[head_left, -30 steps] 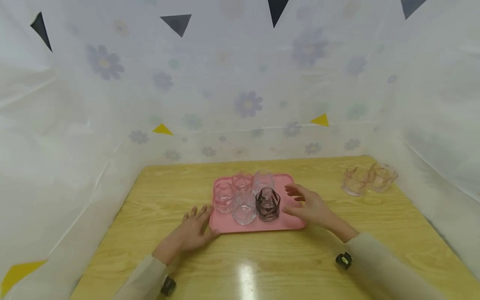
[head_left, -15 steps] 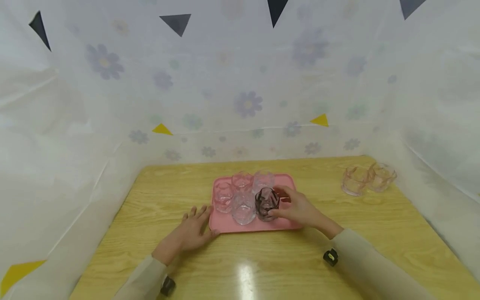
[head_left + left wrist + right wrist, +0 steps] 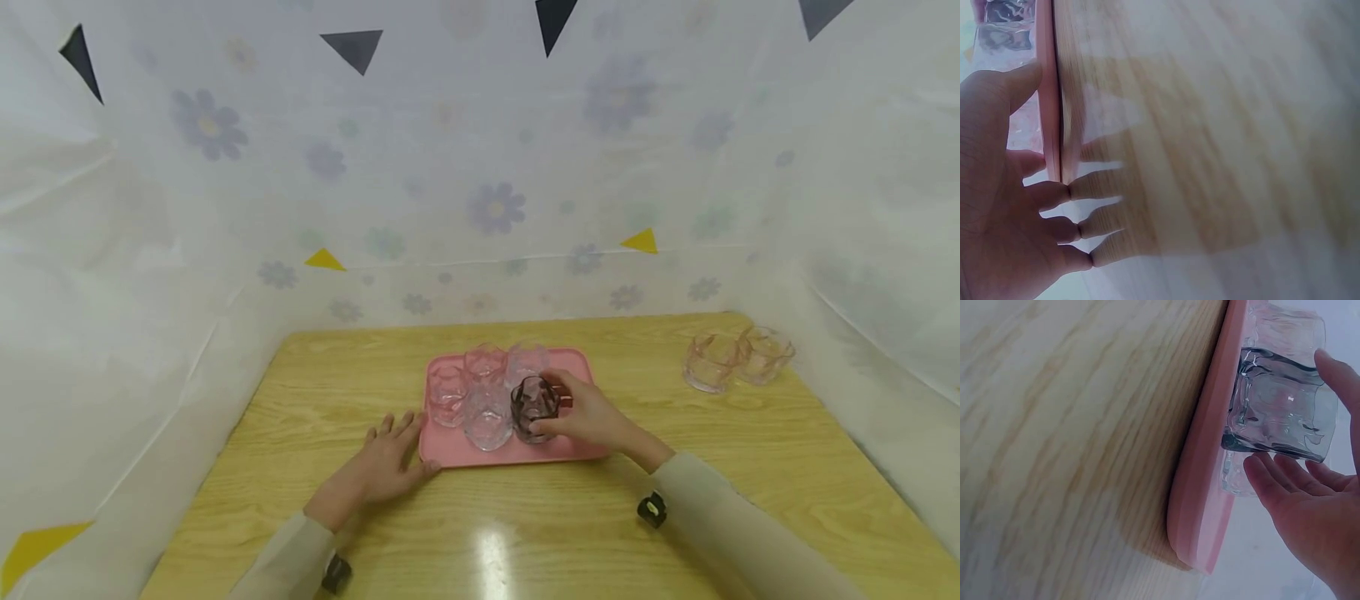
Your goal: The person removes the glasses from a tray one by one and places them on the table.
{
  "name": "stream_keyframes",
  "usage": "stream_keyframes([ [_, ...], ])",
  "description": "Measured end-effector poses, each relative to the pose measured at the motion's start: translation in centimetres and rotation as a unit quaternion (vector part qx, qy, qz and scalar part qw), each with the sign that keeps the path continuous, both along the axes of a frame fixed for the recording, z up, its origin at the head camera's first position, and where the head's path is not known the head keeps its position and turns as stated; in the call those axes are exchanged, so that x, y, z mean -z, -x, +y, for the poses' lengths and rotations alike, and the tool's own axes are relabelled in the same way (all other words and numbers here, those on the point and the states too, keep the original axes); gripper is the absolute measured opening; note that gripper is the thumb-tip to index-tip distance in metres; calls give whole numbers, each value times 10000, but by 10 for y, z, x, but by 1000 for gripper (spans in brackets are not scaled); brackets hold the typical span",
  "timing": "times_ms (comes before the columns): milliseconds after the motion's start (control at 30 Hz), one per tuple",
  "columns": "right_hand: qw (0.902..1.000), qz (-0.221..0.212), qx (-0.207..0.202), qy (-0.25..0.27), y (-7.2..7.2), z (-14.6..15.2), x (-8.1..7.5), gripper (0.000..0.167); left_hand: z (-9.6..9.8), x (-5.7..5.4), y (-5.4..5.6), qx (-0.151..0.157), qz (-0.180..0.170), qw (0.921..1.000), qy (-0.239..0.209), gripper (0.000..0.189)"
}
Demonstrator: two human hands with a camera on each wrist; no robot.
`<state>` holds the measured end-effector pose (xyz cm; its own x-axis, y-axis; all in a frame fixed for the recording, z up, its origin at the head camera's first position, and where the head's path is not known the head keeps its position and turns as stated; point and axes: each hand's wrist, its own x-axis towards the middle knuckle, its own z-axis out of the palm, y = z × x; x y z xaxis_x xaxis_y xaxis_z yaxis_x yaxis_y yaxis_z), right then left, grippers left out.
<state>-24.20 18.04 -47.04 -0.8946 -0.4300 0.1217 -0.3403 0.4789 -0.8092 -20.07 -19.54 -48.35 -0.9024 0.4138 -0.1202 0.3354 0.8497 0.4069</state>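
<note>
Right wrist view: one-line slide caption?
Right hand around a dark glass on a pink tray, clear glasses close by.

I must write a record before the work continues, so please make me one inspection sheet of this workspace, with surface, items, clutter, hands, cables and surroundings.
Surface: wood-grain table, with a bright reflection at the front.
Job's things: pink tray bearing a dark glass, two pinkish glasses and two clear glasses.
Clutter: two amber-tinted glasses stand apart from the tray, at the right.
Left hand: touches the tray's left edge, fingers spread.
Right hand: holds the dark glass between thumb and fingers.
Cables: nothing seen.
Surroundings: whitish sheeting with flower patterns, black triangles and yellow triangles.
</note>
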Motion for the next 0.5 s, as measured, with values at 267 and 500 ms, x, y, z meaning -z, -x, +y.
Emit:
stream_keyframes([
  [267, 10000, -65, 28, 32, 2, -1, 1, 93, -1, 0, 1, 6, -26, 10000, 1, 89],
  [500, 9999, -106, 39, 6, 4, -1, 5, 94, -1, 2, 1, 31, -16, 10000, -20, 90],
])
